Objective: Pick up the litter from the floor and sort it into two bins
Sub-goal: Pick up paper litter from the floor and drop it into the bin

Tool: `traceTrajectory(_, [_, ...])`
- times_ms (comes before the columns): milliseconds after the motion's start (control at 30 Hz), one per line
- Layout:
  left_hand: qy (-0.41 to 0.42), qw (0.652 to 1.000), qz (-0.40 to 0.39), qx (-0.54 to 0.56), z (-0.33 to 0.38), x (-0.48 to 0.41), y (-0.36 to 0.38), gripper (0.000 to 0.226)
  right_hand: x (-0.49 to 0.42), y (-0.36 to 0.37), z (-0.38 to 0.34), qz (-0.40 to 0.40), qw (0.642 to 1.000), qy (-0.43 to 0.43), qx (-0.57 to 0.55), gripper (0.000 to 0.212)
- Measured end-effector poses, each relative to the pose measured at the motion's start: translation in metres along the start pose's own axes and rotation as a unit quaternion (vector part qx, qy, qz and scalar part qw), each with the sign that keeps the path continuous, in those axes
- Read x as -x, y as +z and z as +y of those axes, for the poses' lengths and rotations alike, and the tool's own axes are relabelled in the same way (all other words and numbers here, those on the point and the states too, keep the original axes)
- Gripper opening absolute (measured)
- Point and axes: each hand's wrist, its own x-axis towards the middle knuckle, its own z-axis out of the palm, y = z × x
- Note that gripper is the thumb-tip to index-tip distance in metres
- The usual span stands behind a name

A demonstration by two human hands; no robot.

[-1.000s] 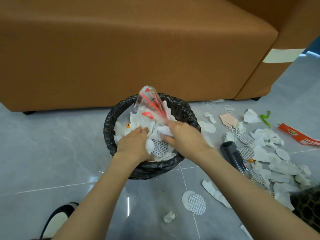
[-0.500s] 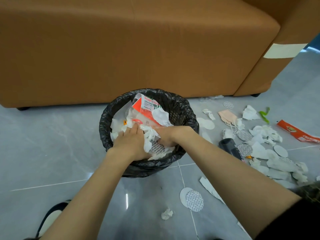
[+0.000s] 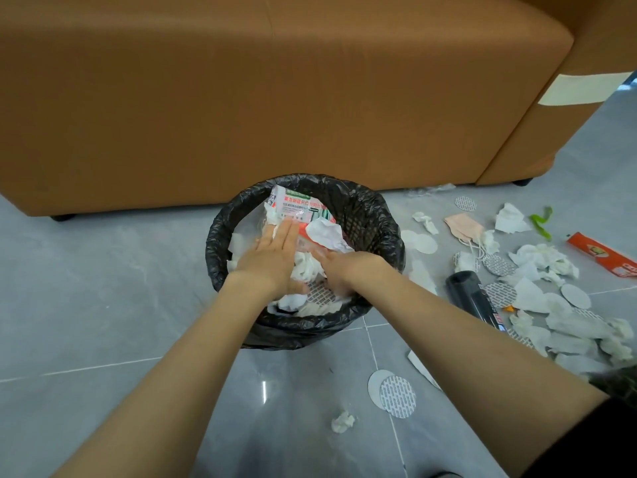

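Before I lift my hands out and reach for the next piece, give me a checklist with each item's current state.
1. Left hand free: ok, flat with straight fingers, pressing the printed plastic wrapper.
2. Right hand free: cannot tell, its fingers are blurred among the crumpled tissues.
3. Black-lined bin upright: ok.
4. Room in the bin: not ok, it looks nearly full.
5. Floor cleared: not ok, a black bottle, a pink face mask and a red packet lie to the right.
6. Second bin located: cannot tell, only a dark meshed edge shows at the right border.
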Motion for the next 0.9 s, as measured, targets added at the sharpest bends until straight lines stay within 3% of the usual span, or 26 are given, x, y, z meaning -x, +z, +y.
traceTrajectory(200, [-0.023,0.997,-0.072,0.003,-0.004,-0.016,0.009,0.103,-0.014,0.009,0.008,0.003,1.0,-0.028,-0.003,0.083])
traceTrajectory(533, [-0.048,0.991,-0.108,-0.065,-0.006,-0.019,0.016,0.093,-0.008,0.003,0.007,-0.021,0.995,-0.063,-0.076,0.081])
traceTrajectory(633, [-0.051,0.992,-0.073,-0.094,0.003,-0.015,0.012,0.091,0.008,0.005,0.006,0.023,0.997,-0.053,-0.041,0.085])
traceTrajectory(800, [-0.03,0.992,0.02,-0.125,0.007,0.0,0.003,0.088,0.044,-0.001,0.016,0.144,0.989,-0.03,-0.024,0.048])
traceTrajectory(900, [-0.036,0.99,0.073,-0.116,0.008,0.01,-0.004,0.094,0.063,-0.002,0.021,0.222,0.972,-0.052,-0.051,0.048])
